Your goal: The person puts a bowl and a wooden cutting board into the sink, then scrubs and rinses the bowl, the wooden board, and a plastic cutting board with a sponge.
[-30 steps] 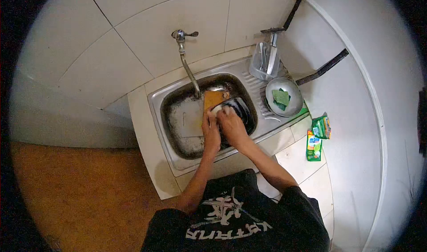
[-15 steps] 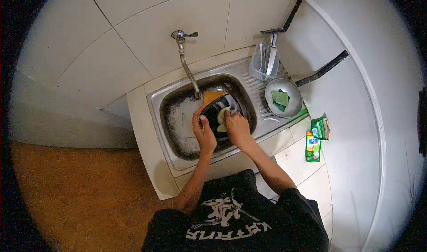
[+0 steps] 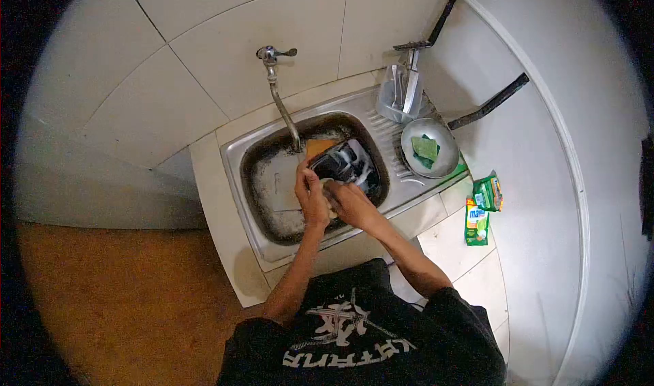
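Observation:
Over the sink basin (image 3: 269, 182), a black, rectangular dish-like piece (image 3: 368, 175) is tilted and streaked with white suds. My left hand (image 3: 311, 199) grips its near left edge, thumb on top. Close beside it, my right hand (image 3: 351, 203) has its fingers closed round a pale sponge (image 3: 328, 182), pressed to that same edge. Most of the sponge is hidden by the fingers. Behind the black dish, a flat orange piece (image 3: 319, 146) pokes out, its lower part covered.
A faucet (image 3: 285, 110) reaches over the basin from the wall. On the ribbed drainboard stand a clear container (image 3: 387, 107) with cutlery and a metal bowl (image 3: 446, 161) holding green scouring pads (image 3: 426, 149). Two green packets (image 3: 477, 226) lie on the tiled counter at right.
My right hand has moved with the sponge from the middle of the black dish down and left to its near edge, beside my left hand. The whole view has shifted slightly.

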The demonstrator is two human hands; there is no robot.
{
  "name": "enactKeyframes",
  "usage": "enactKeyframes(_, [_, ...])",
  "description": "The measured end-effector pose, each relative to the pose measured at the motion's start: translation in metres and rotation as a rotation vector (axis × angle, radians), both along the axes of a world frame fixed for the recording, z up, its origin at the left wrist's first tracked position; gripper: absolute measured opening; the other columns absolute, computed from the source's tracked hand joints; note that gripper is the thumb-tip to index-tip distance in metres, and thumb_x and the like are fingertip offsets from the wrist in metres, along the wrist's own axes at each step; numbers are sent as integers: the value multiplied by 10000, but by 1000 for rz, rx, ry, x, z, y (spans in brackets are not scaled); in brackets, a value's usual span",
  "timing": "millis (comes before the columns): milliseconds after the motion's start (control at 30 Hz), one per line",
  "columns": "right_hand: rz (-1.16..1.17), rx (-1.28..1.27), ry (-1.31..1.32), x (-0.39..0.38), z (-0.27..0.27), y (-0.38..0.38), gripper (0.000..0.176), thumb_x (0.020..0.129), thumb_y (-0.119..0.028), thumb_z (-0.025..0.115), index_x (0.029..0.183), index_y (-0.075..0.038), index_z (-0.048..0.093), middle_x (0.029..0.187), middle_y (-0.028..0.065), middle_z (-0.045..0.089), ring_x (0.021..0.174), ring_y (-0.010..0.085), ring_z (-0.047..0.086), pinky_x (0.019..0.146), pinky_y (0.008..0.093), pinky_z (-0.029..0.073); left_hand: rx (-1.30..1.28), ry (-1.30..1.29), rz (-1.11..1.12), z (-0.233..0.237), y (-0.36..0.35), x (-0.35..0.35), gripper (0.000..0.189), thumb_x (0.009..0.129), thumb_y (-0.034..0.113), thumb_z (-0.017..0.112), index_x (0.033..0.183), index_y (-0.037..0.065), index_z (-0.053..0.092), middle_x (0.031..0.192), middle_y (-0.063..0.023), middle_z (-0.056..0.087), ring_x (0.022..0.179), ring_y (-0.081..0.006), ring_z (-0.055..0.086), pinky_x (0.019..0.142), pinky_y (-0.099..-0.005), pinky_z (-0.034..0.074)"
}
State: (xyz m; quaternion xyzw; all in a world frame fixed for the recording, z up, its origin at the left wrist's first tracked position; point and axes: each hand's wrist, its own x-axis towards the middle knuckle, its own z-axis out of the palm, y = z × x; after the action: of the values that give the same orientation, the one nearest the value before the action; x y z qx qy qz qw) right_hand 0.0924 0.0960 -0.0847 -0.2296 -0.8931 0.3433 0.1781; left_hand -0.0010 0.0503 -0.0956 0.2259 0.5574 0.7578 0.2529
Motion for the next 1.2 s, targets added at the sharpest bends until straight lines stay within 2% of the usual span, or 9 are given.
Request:
enactKeyframes(333, [-316, 291, -218, -8, 40, 17, 127, 713, -94, 546, 799, -17, 494, 682, 217, 562, 601, 364, 569, 524, 433, 457, -35, -8, 72, 29, 2, 15, 457, 904, 403, 383, 1092, 3, 504, 783, 0, 449, 742, -96, 396, 708, -233, 346])
enactKeyframes(400, [-345, 265, -320, -5, 40, 13, 119, 706, -84, 543, 794, -17, 502, 685, 209, 560, 605, 361, 571, 528, 429, 462, -38, 212, 178, 44, -1, 8, 471, 904, 418, 371, 1088, 9, 516, 707, 31, 363, 670, -81, 330, 648, -220, 315])
enactKeyframes(633, [-96, 238, -281, -7, 5, -7, 175, 694, -102, 534, 855, -46, 573, 811, 180, 576, 751, 319, 586, 628, 426, 485, -69, 101, 151, 3, 4, -4, 509, 896, 457, 352, 1095, 17, 511, 703, 32, 383, 661, -75, 336, 636, -215, 306])
enactKeyframes(833, [86, 320, -315, 13, 12, -11, 151, 715, -85, 494, 826, -34, 582, 862, 170, 567, 919, 340, 489, 779, 433, 415, -134, -57, 31, 2, -5, 7, 540, 882, 490, 361, 1107, 19, 500, 863, -14, 458, 820, -121, 401, 775, -264, 336])
enactKeyframes(900, [180, 367, -384, 23, 20, -10, 153, 692, -92, 504, 761, 27, 571, 840, 181, 538, 845, 331, 485, 731, 420, 401, -217, -244, 11, -42, -3, 12, 555, 876, 500, 368, 1127, 17, 479, 1023, -57, 476, 947, -159, 408, 860, -290, 312])
enactKeyframes(933, [175, 368, -385, 30, 16, -6, 153, 692, -92, 504, 761, 27, 571, 840, 181, 538, 845, 331, 485, 731, 420, 401, -161, -252, 105, -98, 1, 3, 525, 853, 470, 449, 1108, 12, 472, 1020, -91, 527, 884, -206, 528, 758, -331, 447])
enactKeyframes(967, [141, 333, -396, 37, 9, -3, 161, 696, -99, 511, 782, 27, 562, 847, 186, 535, 835, 335, 488, 728, 437, 395, -162, -254, 101, -104, 0, 1, 525, 853, 470, 449, 1108, 12, 472, 1020, -91, 527, 884, -206, 528, 758, -331, 447])
enactKeyframes(1033, [104, 290, -412, 54, 1, 7, 172, 699, -105, 518, 804, 27, 554, 854, 191, 531, 825, 339, 492, 726, 454, 389, -236, -363, 7, -106, -4, -1, 616, 864, 524, 367, 1203, 13, 410, 1178, -115, 428, 1073, -218, 403, 929, -311, 284])
enactKeyframes(1200, [-274, 196, -246, 112, -1, 69, 199, 734, -117, 518, 856, 37, 486, 806, 240, 513, 786, 374, 508, 684, 443, 421, -385, -373, -104, -175, -20, -57, 777, 817, 600, 353, 1340, 41, 219, 1376, -146, 231, 1252, -278, 256, 999, -400, 246])
